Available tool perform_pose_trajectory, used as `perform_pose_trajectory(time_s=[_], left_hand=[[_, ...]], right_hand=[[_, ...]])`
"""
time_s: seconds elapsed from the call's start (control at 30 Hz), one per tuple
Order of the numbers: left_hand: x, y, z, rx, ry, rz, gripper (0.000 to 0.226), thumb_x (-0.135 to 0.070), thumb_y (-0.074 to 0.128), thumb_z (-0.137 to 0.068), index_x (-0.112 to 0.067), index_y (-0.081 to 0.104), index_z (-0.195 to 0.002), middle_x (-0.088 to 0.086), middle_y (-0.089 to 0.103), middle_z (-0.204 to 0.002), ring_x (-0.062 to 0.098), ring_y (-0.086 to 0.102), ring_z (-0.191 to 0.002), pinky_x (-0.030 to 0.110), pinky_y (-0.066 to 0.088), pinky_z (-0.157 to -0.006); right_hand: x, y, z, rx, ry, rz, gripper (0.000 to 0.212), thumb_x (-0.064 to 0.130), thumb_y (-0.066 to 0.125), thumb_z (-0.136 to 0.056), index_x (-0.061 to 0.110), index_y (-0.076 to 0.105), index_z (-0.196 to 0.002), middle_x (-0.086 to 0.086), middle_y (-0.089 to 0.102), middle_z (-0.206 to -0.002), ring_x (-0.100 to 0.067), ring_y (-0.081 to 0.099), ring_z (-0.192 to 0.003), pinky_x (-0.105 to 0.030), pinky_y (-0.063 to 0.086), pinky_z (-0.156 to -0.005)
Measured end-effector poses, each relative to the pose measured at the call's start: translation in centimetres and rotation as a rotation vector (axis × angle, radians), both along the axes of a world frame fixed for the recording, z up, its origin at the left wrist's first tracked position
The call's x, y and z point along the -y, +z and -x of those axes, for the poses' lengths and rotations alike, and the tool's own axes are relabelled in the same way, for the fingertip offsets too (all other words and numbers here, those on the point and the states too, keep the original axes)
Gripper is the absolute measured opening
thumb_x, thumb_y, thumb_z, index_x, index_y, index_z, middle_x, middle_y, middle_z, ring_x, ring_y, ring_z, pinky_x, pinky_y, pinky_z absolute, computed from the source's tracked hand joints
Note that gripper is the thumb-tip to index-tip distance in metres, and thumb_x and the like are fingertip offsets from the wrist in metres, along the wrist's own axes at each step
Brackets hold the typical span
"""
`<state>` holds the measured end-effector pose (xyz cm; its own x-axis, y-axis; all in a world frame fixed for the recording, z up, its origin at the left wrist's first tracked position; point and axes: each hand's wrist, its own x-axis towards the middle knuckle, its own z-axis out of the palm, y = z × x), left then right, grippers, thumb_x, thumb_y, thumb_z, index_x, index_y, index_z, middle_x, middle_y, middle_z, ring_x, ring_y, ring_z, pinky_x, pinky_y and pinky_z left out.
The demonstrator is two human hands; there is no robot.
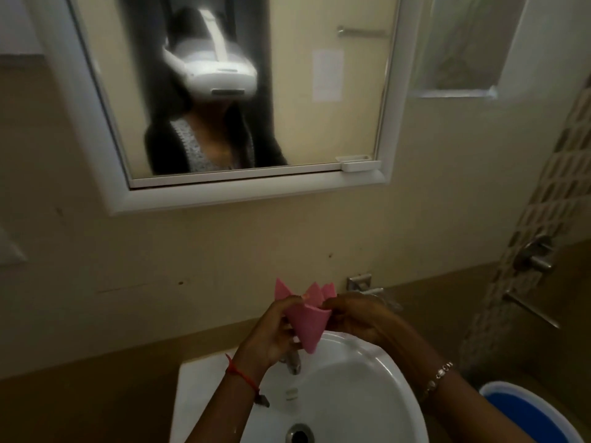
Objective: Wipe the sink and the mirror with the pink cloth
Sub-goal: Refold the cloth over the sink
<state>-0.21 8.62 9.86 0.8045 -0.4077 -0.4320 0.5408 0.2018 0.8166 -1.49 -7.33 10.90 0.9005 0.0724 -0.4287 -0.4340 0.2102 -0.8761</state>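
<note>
The pink cloth (pixel 305 318) is bunched into a cone shape, its corners sticking up. Both hands hold it above the back of the white sink (pixel 367 378). My left hand (pixel 271 330) grips its left side and my right hand (pixel 358 318) pinches its right edge. The metal tap (pixel 292 362) pokes out just under my left hand, partly hidden. The sink's drain (pixel 299 434) shows at the bottom. The white-framed mirror (pixel 319 107) hangs on the wall above and reflects a person wearing a white headset.
A blue bucket (pixel 527 414) stands low to the right of the sink. On the right wall are a metal valve handle (pixel 535 254) and a rail (pixel 532 310). A small metal fitting (pixel 359 282) sits on the wall behind my right hand.
</note>
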Motion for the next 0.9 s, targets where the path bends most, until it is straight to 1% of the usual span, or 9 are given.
perform_pose_trajectory(time_s=[0.07,0.2,0.33,0.43,0.5,0.57,0.63,0.77,0.9], left_hand=[[1.9,-0.6,-0.7,0.048,0.019,0.078,0.088,-0.019,0.075,-0.045,-0.009,0.043,-0.126,0.01,0.055,-0.102,0.022,0.056,-0.071,0.029,0.051,-0.051],[5.7,-1.9,-2.3,0.255,0.059,0.18,0.095,0.0,0.065,-0.05,-0.034,0.027,-0.13,0.004,0.05,-0.117,0.025,0.053,-0.101,0.037,0.052,-0.074],[7.7,-2.8,-3.5,0.478,-0.036,0.22,0.117,-0.01,0.083,-0.034,-0.035,0.025,-0.133,0.003,0.052,-0.119,0.018,0.055,-0.106,0.026,0.055,-0.07],[8.7,-3.4,-4.6,0.422,-0.022,0.396,0.108,-0.021,0.092,-0.03,-0.031,0.045,-0.127,0.0,0.066,-0.106,0.015,0.064,-0.096,0.026,0.056,-0.07],[9.2,-3.7,-5.5,0.279,0.016,0.577,0.081,-0.034,0.093,-0.03,-0.023,0.067,-0.106,-0.001,0.073,-0.094,0.015,0.069,-0.089,0.033,0.058,-0.077],[9.7,-4.2,-6.5,0.127,0.046,0.655,0.07,-0.051,0.089,-0.029,-0.02,0.073,-0.09,0.001,0.074,-0.09,0.019,0.069,-0.087,0.042,0.049,-0.087],[10.2,-4.5,-7.2,0.059,0.051,0.597,0.063,-0.054,0.086,-0.036,-0.018,0.069,-0.085,0.002,0.074,-0.084,0.02,0.069,-0.081,0.041,0.049,-0.084],[11.8,-5.3,-8.1,0.15,0.096,0.092,0.043,0.0,0.072,-0.067,-0.01,0.056,-0.106,0.015,0.064,-0.104,0.024,0.062,-0.085,0.032,0.058,-0.058],[12.5,-6.9,-8.6,0.146,0.18,-0.024,0.055,0.022,0.056,-0.071,-0.003,0.049,-0.12,0.007,0.061,-0.092,0.021,0.058,-0.081,0.023,0.057,-0.05]], right_hand=[[2.6,-0.3,-0.2,0.009,-0.025,0.014,0.016,-0.003,0.049,-0.089,0.003,0.055,-0.102,-0.017,0.063,-0.101,-0.028,0.061,-0.096,-0.038,0.052,-0.084],[6.6,-1.3,-0.7,-0.066,-0.038,0.046,0.032,0.024,0.062,-0.085,0.005,0.054,-0.109,-0.018,0.06,-0.11,-0.031,0.059,-0.103,-0.046,0.053,-0.078],[9.9,-2.8,-1.5,-0.178,-0.206,-0.164,0.053,0.04,0.068,-0.076,-0.004,0.051,-0.101,-0.029,0.057,-0.111,-0.042,0.056,-0.108,-0.056,0.05,-0.085],[12.2,-3.5,-2.1,-0.178,-0.32,-0.38,0.043,0.025,0.069,-0.079,-0.002,0.05,-0.107,-0.029,0.056,-0.108,-0.04,0.056,-0.102,-0.057,0.052,-0.078],[13.5,-3.9,-2.5,-0.139,-0.351,-0.356,0.025,0.001,0.065,-0.077,-0.004,0.053,-0.099,-0.025,0.057,-0.096,-0.033,0.056,-0.09,-0.045,0.057,-0.063],[14.4,-4.3,-2.9,-0.086,-0.354,-0.298,0.018,-0.013,0.055,-0.08,-0.009,0.052,-0.098,-0.024,0.057,-0.091,-0.029,0.056,-0.083,-0.035,0.058,-0.054],[15.5,-4.9,-3.6,-0.038,-0.378,-0.277,0.02,-0.016,0.048,-0.084,-0.01,0.052,-0.102,-0.023,0.058,-0.089,-0.029,0.057,-0.078,-0.029,0.058,-0.048],[17.8,-5.9,-4.9,0.018,-0.455,-0.219,0.035,-0.015,0.048,-0.085,-0.012,0.046,-0.12,-0.021,0.059,-0.089,-0.026,0.065,-0.067,-0.027,0.057,-0.047],[18.7,-7.2,-6.1,0.023,-0.52,-0.058,0.04,-0.015,0.051,-0.084,-0.014,0.046,-0.123,-0.018,0.06,-0.086,-0.021,0.064,-0.061,-0.022,0.055,-0.044]])
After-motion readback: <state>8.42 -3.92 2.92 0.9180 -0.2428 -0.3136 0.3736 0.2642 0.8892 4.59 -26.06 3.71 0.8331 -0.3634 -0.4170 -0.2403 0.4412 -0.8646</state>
